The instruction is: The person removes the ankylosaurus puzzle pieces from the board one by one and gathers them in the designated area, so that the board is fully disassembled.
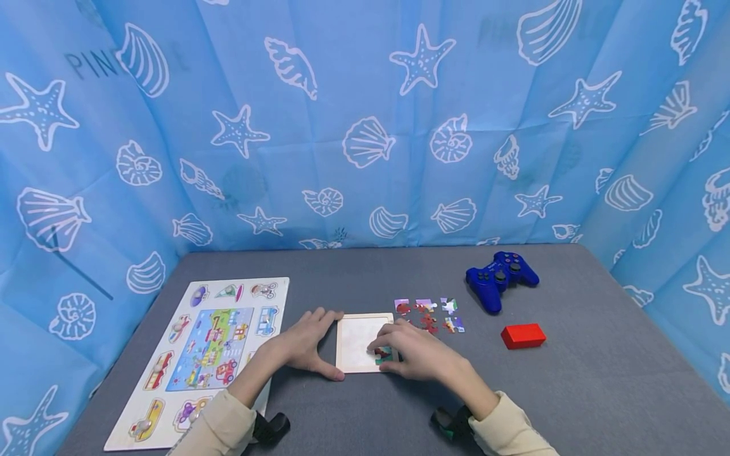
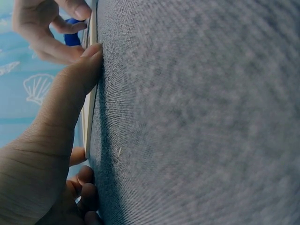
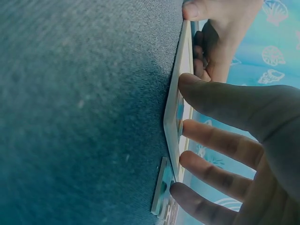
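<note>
A shallow wooden puzzle tray (image 1: 357, 342) lies on the grey table. My left hand (image 1: 305, 345) grips its left side, thumb at the near corner and forefinger at the far corner. My right hand (image 1: 419, 351) is over its right part, with fingers extended. A dark green puzzle piece (image 1: 383, 355) lies in the tray's near right corner, between my right thumb and forefinger. Another puzzle piece (image 3: 162, 186) lies just outside the tray, by an outer fingertip in the right wrist view; the hand hides it in the head view.
Several loose jigsaw pieces (image 1: 424, 305) lie beyond my right hand. Farther right are a blue game controller (image 1: 500, 278) and a red block (image 1: 523, 336). A large knobbed picture board (image 1: 188, 354) lies at the left, partly under my left forearm. A blue shell-patterned curtain (image 1: 365, 190) hangs behind the table.
</note>
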Tool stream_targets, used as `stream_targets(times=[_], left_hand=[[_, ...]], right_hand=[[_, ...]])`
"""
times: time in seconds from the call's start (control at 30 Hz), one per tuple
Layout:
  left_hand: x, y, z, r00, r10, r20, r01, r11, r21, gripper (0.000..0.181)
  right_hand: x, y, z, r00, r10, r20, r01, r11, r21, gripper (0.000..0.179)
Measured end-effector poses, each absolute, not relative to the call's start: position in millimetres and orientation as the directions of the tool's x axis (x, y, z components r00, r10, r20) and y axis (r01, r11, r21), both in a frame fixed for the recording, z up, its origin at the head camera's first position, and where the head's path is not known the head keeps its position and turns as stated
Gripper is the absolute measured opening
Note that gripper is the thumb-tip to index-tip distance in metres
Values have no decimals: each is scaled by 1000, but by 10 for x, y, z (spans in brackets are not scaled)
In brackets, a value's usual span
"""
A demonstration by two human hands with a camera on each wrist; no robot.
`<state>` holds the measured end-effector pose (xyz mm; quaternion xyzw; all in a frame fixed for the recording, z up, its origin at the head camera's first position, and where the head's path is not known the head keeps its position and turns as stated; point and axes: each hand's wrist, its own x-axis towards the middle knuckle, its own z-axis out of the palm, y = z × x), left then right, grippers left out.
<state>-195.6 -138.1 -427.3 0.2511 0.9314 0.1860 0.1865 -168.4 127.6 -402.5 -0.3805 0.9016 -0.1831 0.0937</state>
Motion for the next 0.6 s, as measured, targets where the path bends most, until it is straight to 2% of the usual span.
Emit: stream_targets(times=[0.33,0.6], left_hand=[[-1957,-1387,-4284,-805,539,-249,401,802,443,112],[-1961,-1390,-4280,-801,547,-243,410,798,443,111]], right_hand=[[-1678,1269,-4030,-703,-709,-56,-640,665,-386,19],[-1679,1283,-4044,-688,-725,-16,-655,631,-416,15]])
